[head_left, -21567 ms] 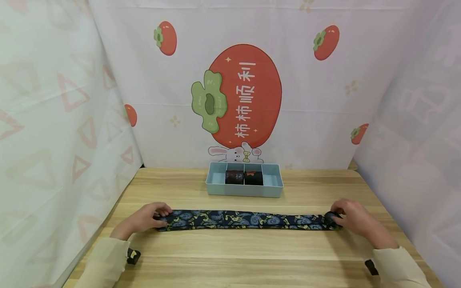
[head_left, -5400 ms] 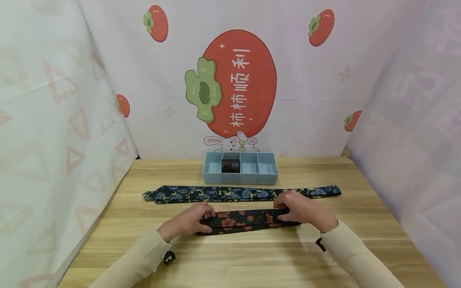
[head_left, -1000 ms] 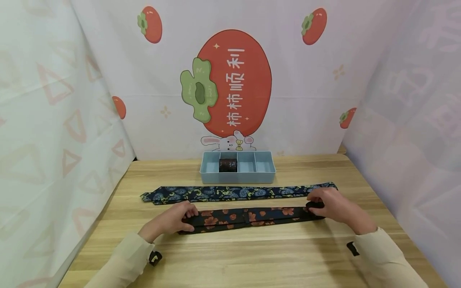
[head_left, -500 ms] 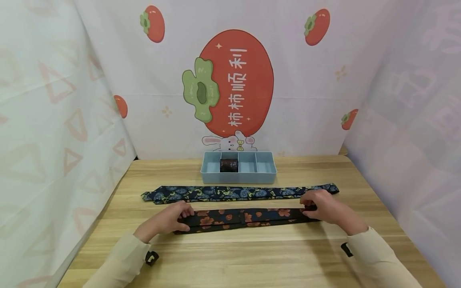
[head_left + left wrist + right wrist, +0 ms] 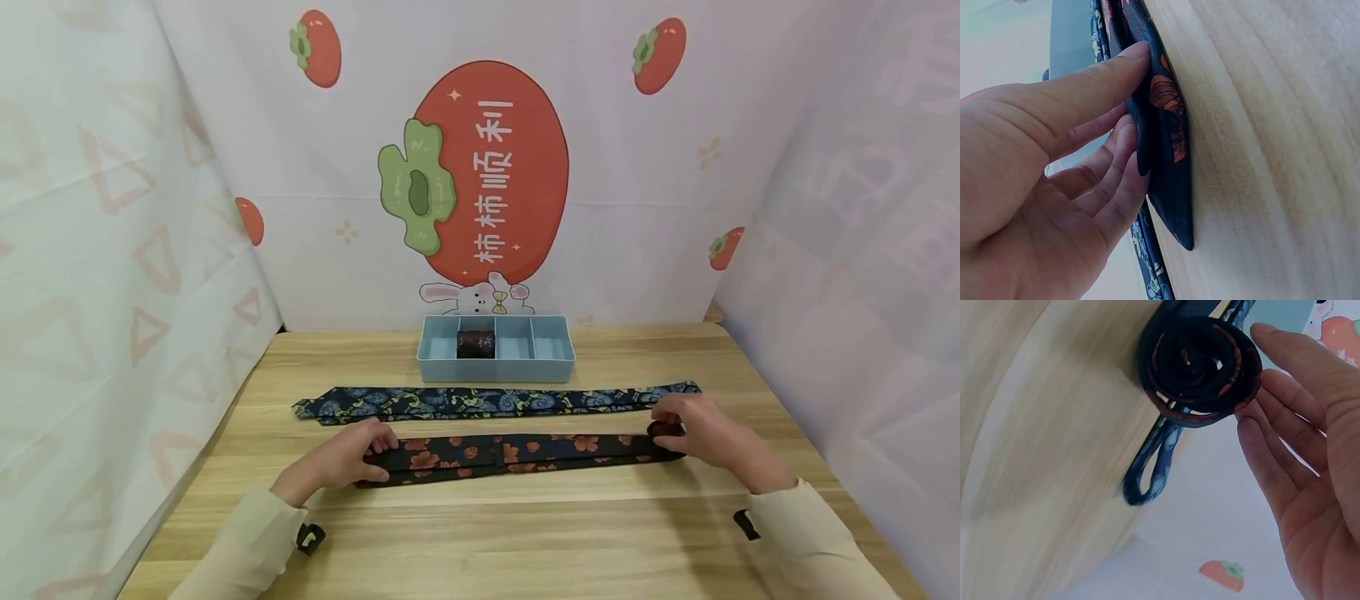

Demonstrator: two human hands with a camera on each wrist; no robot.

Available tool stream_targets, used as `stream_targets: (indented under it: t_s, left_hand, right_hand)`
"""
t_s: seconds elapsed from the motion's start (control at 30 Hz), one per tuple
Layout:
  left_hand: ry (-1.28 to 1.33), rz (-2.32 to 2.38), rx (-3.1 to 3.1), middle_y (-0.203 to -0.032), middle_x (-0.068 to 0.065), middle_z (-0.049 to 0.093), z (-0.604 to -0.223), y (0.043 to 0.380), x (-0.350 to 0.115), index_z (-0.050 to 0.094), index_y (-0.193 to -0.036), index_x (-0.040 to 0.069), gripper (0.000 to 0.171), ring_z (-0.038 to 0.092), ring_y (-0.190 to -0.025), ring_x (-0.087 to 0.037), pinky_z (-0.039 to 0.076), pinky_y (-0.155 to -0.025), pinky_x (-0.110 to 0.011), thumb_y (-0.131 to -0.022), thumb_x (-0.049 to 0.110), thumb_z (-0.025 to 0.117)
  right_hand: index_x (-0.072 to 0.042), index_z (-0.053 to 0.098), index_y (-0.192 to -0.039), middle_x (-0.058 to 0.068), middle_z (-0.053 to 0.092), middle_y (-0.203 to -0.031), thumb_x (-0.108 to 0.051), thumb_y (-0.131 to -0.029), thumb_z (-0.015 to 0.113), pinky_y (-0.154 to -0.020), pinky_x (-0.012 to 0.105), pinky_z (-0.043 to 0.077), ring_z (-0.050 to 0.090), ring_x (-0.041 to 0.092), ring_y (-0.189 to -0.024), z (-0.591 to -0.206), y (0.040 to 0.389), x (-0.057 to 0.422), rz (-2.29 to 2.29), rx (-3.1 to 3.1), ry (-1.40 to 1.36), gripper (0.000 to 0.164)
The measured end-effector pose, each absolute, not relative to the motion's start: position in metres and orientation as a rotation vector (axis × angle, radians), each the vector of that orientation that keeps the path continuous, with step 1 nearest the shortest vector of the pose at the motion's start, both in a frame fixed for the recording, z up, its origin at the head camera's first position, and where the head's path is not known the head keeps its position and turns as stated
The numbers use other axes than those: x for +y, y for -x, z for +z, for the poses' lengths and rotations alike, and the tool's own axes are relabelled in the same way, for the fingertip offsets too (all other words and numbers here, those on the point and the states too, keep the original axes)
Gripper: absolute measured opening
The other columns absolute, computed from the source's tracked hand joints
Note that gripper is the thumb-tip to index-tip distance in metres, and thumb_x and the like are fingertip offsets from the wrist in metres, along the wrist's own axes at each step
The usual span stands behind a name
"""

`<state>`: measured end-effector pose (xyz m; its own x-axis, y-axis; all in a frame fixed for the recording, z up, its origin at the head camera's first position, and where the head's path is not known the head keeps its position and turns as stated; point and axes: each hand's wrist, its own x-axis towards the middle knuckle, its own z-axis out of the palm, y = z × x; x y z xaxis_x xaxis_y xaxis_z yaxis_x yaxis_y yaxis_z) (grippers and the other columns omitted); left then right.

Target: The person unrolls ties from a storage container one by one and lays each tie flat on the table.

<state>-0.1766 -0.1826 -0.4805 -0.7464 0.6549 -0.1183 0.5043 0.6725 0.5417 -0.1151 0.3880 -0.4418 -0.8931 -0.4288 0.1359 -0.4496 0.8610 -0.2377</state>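
Note:
A black necktie with orange flowers lies across the table, mostly flat, its right end still wound in a roll. At its wide left end my left hand pinches the fabric between thumb and fingers; the pointed tip shows in the left wrist view. My right hand holds the roll from its outer side, thumb and fingertips against its edge. Behind it, a navy necktie with blue and yellow figures stretches flat, nearly parallel, its right end folded into a loop.
At the back of the table stands a light blue divided box. A dark rolled necktie sits in its second compartment from the left. Printed cloth walls enclose the table at the back and sides.
Earlier both hands held the navy necktie and the black one sat rolled in the box. Since then the black one has been laid out and unrolled longer, the right hand moving right, the left hand left.

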Motion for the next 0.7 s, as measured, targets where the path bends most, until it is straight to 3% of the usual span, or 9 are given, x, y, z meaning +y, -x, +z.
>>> stream_targets:
  t_s: [0.27, 0.53, 0.7]
  left_hand:
    - [-0.894, 0.701, 2.586, -0.108, -0.002, 0.062, -0.480, 0.176, -0.182, 0.067, -0.117, 0.008, 0.037, 0.059, -0.095, -0.013, 0.056, -0.085, -0.036, -0.088, 0.019, 0.088]
    - [-0.889, 0.694, 2.582, -0.108, -0.002, 0.062, -0.479, 0.176, -0.183, 0.067, -0.118, 0.009, 0.038, 0.059, -0.096, -0.013, 0.056, -0.085, -0.036, -0.088, 0.020, 0.087]
    - [-0.891, 0.694, 2.579, -0.108, -0.002, 0.062, -0.479, 0.176, -0.184, 0.067, -0.119, 0.008, 0.038, 0.059, -0.096, -0.013, 0.056, -0.085, -0.036, -0.089, 0.020, 0.087]
  right_hand:
    - [-0.014, 0.073, -0.091, -0.008, 0.065, -0.084, -0.007, -0.082, 0.089, -0.062, 0.026, 0.050, 0.056, 0.004, -0.073, -0.448, 0.114, 0.403, 0.399, -2.974, -0.658, 0.020]
    - [-0.004, 0.076, -0.105, 0.002, 0.073, -0.094, -0.009, -0.084, 0.088, -0.066, 0.031, 0.057, 0.065, 0.011, -0.078, -0.436, 0.116, 0.391, 0.400, -2.986, -0.677, 0.024]
    - [-0.004, 0.076, -0.107, 0.007, 0.076, -0.100, -0.010, -0.086, 0.087, -0.069, 0.031, 0.059, 0.071, 0.017, -0.083, -0.436, 0.120, 0.374, 0.421, -3.004, -0.759, 0.024]
